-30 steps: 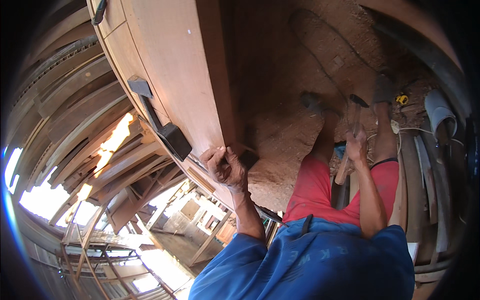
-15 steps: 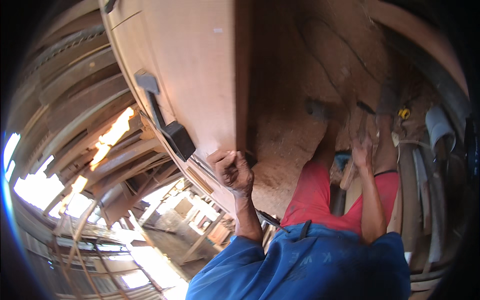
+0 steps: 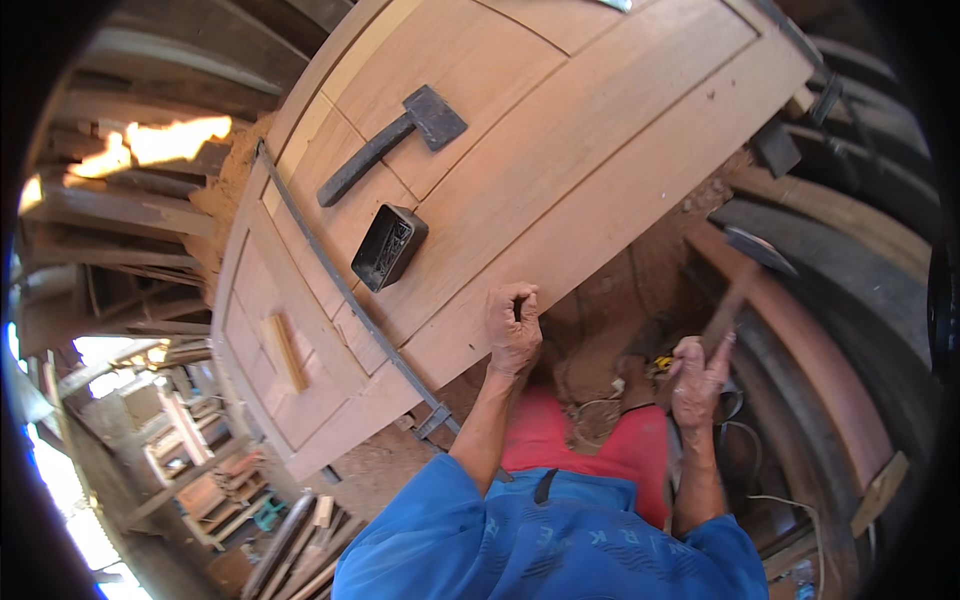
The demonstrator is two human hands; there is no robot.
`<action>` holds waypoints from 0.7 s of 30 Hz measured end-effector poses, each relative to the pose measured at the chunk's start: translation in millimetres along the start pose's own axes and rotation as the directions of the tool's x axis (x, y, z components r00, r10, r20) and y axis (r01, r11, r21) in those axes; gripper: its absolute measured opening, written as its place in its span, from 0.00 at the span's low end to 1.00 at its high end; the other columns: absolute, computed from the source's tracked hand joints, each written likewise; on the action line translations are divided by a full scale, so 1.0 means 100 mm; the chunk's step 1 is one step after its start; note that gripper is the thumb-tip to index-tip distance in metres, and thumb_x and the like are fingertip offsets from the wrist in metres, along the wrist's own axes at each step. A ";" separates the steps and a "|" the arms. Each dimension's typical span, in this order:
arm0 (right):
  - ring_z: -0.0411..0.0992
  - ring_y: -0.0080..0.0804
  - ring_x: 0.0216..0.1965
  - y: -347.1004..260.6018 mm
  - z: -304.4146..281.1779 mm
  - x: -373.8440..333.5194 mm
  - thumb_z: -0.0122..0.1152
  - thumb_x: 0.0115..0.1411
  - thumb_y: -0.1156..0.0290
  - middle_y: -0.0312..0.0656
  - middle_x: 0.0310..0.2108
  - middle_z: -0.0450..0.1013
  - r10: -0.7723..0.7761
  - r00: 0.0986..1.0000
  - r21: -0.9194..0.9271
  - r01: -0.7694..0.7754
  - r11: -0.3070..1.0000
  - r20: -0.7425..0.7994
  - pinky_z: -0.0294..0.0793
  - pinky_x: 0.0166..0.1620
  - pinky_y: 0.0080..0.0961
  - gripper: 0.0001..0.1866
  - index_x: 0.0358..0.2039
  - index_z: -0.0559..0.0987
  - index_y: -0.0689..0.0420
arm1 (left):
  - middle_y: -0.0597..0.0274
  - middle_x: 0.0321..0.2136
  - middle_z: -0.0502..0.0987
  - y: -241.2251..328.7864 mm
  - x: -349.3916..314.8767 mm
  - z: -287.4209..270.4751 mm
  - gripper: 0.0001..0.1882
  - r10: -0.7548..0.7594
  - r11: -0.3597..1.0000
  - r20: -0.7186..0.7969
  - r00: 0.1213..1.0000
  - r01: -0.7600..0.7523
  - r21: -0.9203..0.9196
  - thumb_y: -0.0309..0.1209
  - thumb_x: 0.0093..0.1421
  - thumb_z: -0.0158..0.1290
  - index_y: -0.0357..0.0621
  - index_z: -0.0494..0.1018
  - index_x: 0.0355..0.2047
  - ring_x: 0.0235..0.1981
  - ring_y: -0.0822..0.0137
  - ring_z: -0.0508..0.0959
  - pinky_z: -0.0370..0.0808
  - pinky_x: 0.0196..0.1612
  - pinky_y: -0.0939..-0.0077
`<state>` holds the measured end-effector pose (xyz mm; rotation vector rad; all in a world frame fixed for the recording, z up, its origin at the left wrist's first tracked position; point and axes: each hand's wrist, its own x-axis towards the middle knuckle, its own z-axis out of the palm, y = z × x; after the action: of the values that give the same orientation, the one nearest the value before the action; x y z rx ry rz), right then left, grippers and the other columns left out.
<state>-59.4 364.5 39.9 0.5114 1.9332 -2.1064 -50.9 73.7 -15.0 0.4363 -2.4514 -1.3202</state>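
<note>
My left hand (image 3: 513, 328) is closed at the near edge of a large panelled wooden door (image 3: 600, 170), thumb and fingers curled together. Whatever may be in its pinch is too small to make out. Off to the right, my right hand (image 3: 697, 385) grips the wooden handle of a hammer (image 3: 738, 290), raised with its dark metal head upward and slightly blurred. On the door lies an open black box (image 3: 388, 247) with nails in it. Beyond the box rests a black tool with a broad, flat head (image 3: 432, 118).
A long metal bar clamp (image 3: 335, 280) crosses the door, and another clamp (image 3: 800, 45) grips its far right end. A small wood strip (image 3: 285, 352) lies on the left part. Stacked timber (image 3: 800, 340) stands to my right, with more boards at the lower left.
The view has swung, so the door now spreads across it. My right hand has risen from between my legs with the hammer. My left hand stays closed by the door's edge.
</note>
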 end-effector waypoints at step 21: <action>0.72 0.63 0.59 -0.28 0.99 0.47 0.53 0.67 0.78 0.64 0.62 0.69 -0.291 0.843 -0.804 0.526 0.277 0.452 0.74 0.58 0.48 0.36 0.75 0.57 0.58 | 0.56 0.34 0.79 -0.02 0.06 -0.02 0.06 0.141 0.984 0.020 0.990 -0.142 0.107 0.28 0.59 0.57 0.48 0.75 0.37 0.37 0.48 0.76 0.71 0.43 0.54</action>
<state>-122.8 272.0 52.4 -0.5233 2.8411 -0.7816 -54.7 68.6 -14.5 0.2746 -2.5206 -1.1405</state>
